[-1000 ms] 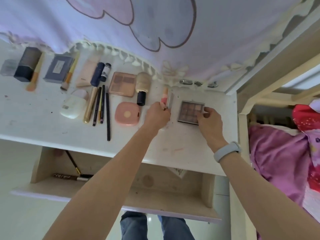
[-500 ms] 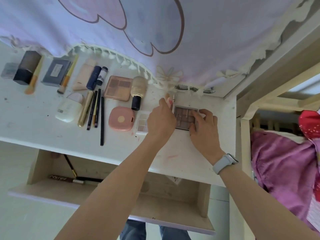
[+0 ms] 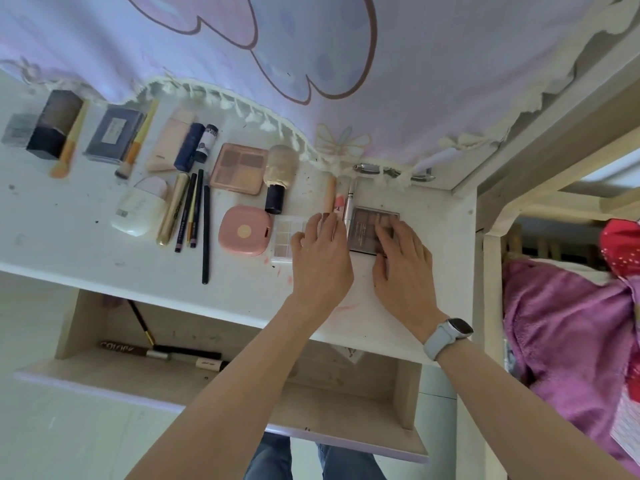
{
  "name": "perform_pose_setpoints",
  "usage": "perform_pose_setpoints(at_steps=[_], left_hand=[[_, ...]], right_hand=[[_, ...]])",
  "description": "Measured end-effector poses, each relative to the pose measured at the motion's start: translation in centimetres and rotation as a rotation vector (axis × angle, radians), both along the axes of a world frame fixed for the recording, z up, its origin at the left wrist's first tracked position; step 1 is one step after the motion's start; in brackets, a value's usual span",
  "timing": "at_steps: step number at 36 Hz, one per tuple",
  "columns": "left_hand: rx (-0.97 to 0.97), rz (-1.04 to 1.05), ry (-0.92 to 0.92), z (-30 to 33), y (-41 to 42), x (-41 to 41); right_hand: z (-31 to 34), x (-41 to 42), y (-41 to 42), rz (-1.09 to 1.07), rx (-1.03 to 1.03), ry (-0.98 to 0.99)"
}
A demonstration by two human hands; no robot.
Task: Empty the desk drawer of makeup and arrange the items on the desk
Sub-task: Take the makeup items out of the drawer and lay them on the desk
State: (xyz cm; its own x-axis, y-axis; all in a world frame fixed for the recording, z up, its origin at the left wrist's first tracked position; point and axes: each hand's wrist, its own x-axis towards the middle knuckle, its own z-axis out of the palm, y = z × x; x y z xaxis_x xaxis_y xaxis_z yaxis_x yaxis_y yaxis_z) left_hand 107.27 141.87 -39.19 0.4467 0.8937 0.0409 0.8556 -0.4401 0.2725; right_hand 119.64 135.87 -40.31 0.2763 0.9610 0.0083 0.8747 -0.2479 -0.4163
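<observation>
My right hand (image 3: 403, 271) lies over the dark eyeshadow palette (image 3: 363, 233) at the desk's right end, fingers on its lid and thumb at its near edge. My left hand (image 3: 322, 261) rests flat beside it with fingers spread, fingertips touching a pink tube (image 3: 330, 199) and a silver pen (image 3: 350, 202), palm partly covering a pale clear palette (image 3: 285, 237). The white desk (image 3: 69, 251) carries a row of makeup. Below it the open drawer (image 3: 104, 389) holds a brown tube (image 3: 128, 348), a thin black brush (image 3: 138, 318) and a small cream stick (image 3: 209, 363).
Laid out leftward are a pink compact (image 3: 244, 231), a powder brush (image 3: 278, 174), a peach palette (image 3: 239, 169), several pencils (image 3: 194, 209), a white bottle (image 3: 138, 213) and a dark box (image 3: 55, 128). A lilac cloth (image 3: 346, 64) hangs behind. Pink bedding (image 3: 568, 341) lies right.
My right hand slid the dark palette leftward up against the silver pen and pink tube. My left hand let go of the pink tube and flattened out on the desk.
</observation>
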Motion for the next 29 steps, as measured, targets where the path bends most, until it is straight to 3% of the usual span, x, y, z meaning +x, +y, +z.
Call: perform_pose_setpoints(at_steps=[3, 8, 15, 19, 24, 29], left_hand=[[0.018, -0.055, 0.088, -0.5, 0.0, -0.7], [-0.034, -0.115, 0.067, -0.4, -0.1, -1.8], [0.012, -0.116, -0.304, 1.4, -5.4, -5.9], [-0.016, -0.078, -0.334, 0.2, -10.1, -11.2], [-0.097, 0.142, -0.188, -2.3, -13.6, -19.9], [-0.098, 0.357, -0.003, -3.7, -13.2, -28.0]], right_hand=[[-0.2, 0.1, -0.2, 0.035, -0.026, -0.027], [-0.4, 0.1, -0.6, 0.055, -0.049, -0.012], [1.3, -2.6, -3.9, 0.107, 0.169, 0.108], [1.9, -6.3, -7.9, 0.262, 0.245, 0.241], [0.5, -12.3, -10.9, 0.408, -0.074, 0.437], [-1.9, -18.3, -9.0, 0.429, -0.341, 0.507]])
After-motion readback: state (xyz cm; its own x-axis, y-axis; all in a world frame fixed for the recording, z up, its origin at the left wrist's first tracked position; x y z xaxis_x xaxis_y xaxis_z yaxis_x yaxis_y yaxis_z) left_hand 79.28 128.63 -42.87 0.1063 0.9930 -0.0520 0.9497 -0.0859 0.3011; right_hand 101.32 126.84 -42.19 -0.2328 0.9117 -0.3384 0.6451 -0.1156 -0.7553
